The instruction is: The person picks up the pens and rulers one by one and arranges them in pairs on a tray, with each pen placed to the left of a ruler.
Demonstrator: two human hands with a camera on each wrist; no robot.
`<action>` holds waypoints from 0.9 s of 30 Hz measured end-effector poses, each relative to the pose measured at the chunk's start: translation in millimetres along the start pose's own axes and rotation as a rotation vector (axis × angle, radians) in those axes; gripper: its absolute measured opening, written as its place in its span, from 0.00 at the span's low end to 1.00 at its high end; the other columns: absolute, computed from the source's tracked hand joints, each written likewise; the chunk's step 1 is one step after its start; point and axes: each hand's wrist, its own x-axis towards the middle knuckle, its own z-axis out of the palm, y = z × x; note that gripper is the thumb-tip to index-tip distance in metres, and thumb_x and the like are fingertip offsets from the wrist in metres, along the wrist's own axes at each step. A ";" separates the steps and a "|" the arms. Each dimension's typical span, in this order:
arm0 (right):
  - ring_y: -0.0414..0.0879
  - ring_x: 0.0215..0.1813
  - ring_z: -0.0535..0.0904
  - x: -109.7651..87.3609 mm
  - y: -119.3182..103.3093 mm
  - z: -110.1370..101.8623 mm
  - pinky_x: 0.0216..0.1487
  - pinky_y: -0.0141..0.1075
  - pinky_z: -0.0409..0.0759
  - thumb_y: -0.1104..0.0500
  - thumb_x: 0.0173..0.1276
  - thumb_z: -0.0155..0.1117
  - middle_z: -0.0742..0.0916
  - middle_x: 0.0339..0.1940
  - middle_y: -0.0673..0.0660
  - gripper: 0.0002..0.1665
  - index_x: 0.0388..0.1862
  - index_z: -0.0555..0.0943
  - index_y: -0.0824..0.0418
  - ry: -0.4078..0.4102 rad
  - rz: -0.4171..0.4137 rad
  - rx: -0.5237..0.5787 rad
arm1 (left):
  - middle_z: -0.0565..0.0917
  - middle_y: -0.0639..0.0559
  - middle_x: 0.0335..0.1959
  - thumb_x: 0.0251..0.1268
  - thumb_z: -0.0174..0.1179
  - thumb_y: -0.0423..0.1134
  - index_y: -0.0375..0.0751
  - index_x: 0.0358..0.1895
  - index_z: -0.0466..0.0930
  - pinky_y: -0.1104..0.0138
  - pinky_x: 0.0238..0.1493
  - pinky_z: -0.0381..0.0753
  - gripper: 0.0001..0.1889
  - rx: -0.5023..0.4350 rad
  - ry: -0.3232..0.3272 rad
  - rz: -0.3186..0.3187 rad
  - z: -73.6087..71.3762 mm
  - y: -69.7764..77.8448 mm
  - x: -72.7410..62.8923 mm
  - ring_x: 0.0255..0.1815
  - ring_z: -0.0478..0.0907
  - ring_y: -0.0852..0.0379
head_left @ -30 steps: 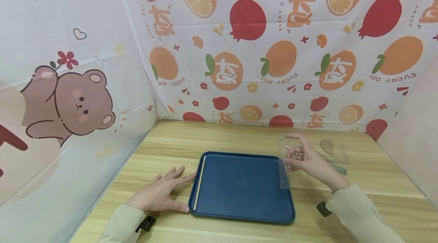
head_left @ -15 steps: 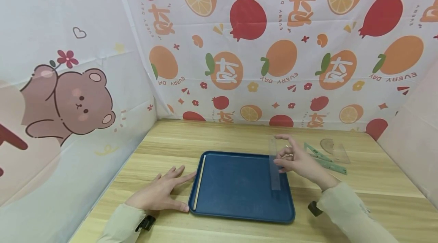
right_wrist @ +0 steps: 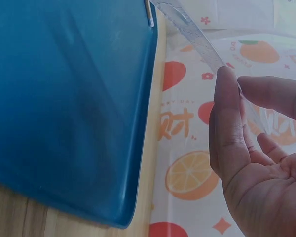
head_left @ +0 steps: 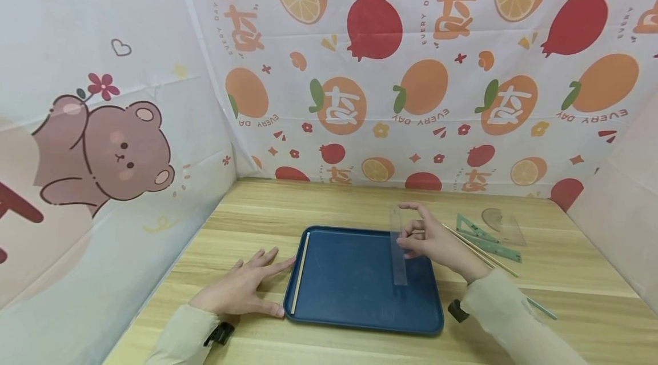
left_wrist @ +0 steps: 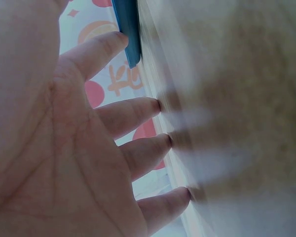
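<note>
A clear plastic ruler (head_left: 398, 262) is pinched between the thumb and fingers of my right hand (head_left: 429, 244), above the right part of a blue tray (head_left: 360, 285). In the right wrist view the ruler (right_wrist: 195, 37) slants up from the fingertips, over the tray's edge. My left hand (head_left: 241, 289) lies spread on the table, its index finger and thumb at the tray's left rim. The left wrist view shows those straight fingers (left_wrist: 133, 116) with their tips on the wood. Along the tray's left inner side lies a thin pale stick (head_left: 300, 273).
Right of the tray lie a green set square (head_left: 475, 228), a green ruler (head_left: 496, 249), a clear protractor (head_left: 492, 219) and a clear set square (head_left: 513, 232). Thin wooden sticks (head_left: 506, 267) and a pale green stick (head_left: 542, 308) show beside the right arm. Printed cloth (head_left: 380, 96) walls the table.
My right hand has carried the clear ruler leftward from the tray's right rim to further over the tray. Sticks behind that arm are uncovered. My left hand stays put.
</note>
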 end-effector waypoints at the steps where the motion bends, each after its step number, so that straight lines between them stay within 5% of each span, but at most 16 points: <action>1: 0.48 0.43 0.89 1.0 -0.8 0.9 0.46 0.48 0.93 0.63 0.78 0.68 0.83 0.44 0.60 0.47 0.86 0.53 0.56 -0.003 -0.004 -0.002 | 0.59 0.29 0.86 0.51 0.73 0.76 0.64 0.85 0.63 0.16 0.71 0.51 0.56 0.001 0.000 -0.001 -0.2 0.2 0.1 0.86 0.51 0.20; 27: 0.50 0.44 0.87 18.5 -12.4 32.7 0.47 0.47 0.93 0.63 0.78 0.68 0.84 0.44 0.61 0.44 0.83 0.55 0.54 -0.052 0.035 0.022 | 0.59 0.29 0.86 0.50 0.74 0.75 0.64 0.85 0.63 0.16 0.71 0.51 0.57 0.000 -0.002 -0.003 -0.2 -0.5 0.2 0.86 0.51 0.20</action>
